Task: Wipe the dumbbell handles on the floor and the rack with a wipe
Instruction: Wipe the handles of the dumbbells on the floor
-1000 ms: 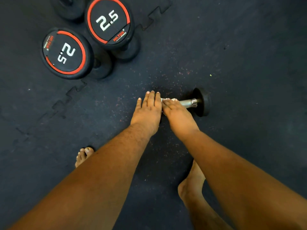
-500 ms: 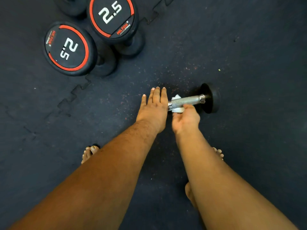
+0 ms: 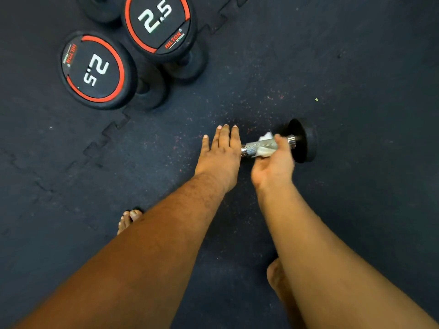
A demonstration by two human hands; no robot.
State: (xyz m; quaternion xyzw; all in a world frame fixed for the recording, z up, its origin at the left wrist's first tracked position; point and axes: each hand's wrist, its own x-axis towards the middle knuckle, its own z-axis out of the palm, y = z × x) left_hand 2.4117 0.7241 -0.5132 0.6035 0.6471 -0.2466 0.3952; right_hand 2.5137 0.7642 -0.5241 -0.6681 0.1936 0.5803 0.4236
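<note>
R hand grip curled round white wipe on chrome dumbbell handle; dumbbell lies on floor; L hand flat, fingers straight, covering near end.

Dark rubber floor of interlocking mats, jagged puzzle-edge seam running diagonally from top centre to left edge, fine red and pale flecks scattered mid-frame, one small green speck to the right, even overhead light, soft shadows
</note>
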